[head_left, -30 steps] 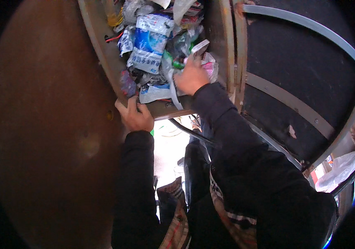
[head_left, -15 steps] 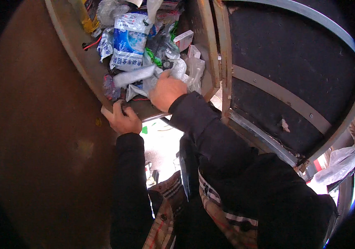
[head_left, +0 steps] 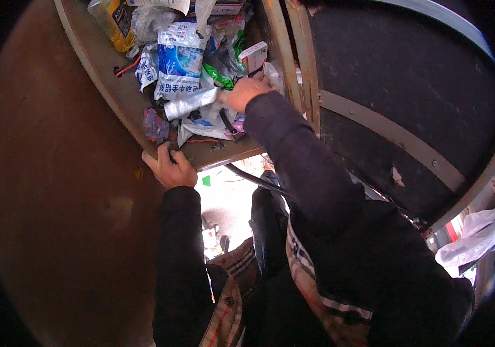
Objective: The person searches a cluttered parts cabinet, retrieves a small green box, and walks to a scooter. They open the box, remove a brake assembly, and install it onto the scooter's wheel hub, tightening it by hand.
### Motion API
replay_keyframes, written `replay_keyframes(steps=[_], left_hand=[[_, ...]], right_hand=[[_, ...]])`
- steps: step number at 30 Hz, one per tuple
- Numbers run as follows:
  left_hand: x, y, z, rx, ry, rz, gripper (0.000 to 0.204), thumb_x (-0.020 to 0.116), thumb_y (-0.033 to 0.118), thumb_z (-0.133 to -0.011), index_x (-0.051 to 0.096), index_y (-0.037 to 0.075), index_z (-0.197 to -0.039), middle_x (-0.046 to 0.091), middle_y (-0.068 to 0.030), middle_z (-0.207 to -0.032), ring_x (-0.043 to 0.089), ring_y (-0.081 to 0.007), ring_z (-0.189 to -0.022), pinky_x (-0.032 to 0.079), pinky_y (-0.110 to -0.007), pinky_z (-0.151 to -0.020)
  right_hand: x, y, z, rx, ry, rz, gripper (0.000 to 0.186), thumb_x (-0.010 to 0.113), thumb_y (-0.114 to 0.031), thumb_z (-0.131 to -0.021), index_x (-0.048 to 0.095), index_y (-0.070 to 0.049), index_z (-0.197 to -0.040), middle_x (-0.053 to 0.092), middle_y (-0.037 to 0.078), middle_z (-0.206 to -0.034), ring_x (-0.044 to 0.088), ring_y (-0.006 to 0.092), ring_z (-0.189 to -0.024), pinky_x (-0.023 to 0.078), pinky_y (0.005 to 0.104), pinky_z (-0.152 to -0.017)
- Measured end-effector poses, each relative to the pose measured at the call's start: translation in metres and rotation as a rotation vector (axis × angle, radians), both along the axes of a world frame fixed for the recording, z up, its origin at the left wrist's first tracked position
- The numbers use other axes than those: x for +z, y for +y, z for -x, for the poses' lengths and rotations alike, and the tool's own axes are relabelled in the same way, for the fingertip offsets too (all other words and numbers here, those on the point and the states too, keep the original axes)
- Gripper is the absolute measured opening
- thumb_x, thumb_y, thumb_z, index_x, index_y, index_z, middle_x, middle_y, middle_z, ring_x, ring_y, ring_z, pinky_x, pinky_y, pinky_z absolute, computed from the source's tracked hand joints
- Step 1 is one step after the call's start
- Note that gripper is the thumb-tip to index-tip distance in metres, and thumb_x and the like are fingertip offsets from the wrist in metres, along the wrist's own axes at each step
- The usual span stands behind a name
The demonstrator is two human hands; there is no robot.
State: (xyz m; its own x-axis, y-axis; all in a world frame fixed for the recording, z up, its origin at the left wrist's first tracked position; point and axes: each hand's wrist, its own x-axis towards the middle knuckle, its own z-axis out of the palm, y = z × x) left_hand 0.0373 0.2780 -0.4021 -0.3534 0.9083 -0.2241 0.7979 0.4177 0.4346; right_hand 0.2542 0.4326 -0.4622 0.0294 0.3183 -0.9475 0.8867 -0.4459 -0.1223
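Note:
An open brown metal compartment (head_left: 100, 78) holds a jumble of small packets. My left hand (head_left: 172, 168) is closed round its near left corner, with the fingers curled over the rim. My right hand (head_left: 246, 94) reaches into the pile; its fingers are turned away and partly smeared, so whether they hold anything is hidden. Just left of it lies a silvery wrapped roll (head_left: 191, 104). Behind the roll is a blue and white plastic packet (head_left: 179, 61). A clear bag (head_left: 204, 130) with a short black piece (head_left: 227, 121) lies below my right hand.
A black-lined door or lid (head_left: 397, 75) with a metal strip stands open on the right. Inside the compartment are a white box (head_left: 254, 56), a green wrapper (head_left: 217, 76), a bottle with yellow contents (head_left: 112, 26) and a red wire (head_left: 128, 67). A dark cable (head_left: 256, 178) hangs below.
My right hand has moved a little right and farther into the pile. The clear bag with the black piece is now uncovered. My left hand stays on the rim.

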Motion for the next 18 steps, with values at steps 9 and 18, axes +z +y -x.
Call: replay_keyframes(steps=[9, 18], left_hand=[[0.004, 0.004, -0.004, 0.071, 0.035, 0.033, 0.026, 0.06, 0.013, -0.086, 0.07, 0.005, -0.109, 0.05, -0.0319, -0.133, 0.06, -0.055, -0.111, 0.052, -0.058, -0.091], [0.021, 0.01, 0.001, 0.045, 0.005, 0.036, 0.02, 0.064, 0.013, -0.085, 0.069, 0.006, -0.103, 0.05, -0.0318, -0.137, 0.061, -0.0537, -0.108, 0.052, -0.059, -0.088]], right_hand=[[-0.058, -0.042, 0.002, -0.272, 0.138, 0.032, 0.078, 0.065, -0.063, -0.086, 0.069, 0.0, -0.133, 0.064, 0.032, -0.138, 0.062, 0.0455, -0.131, 0.048, 0.0446, -0.111], [0.051, 0.032, 0.021, 0.132, -0.005, -0.269, 0.081, 0.076, -0.052, -0.086, 0.058, 0.0, -0.146, 0.05, 0.029, -0.151, 0.048, 0.0465, -0.141, 0.04, 0.0551, -0.117]])
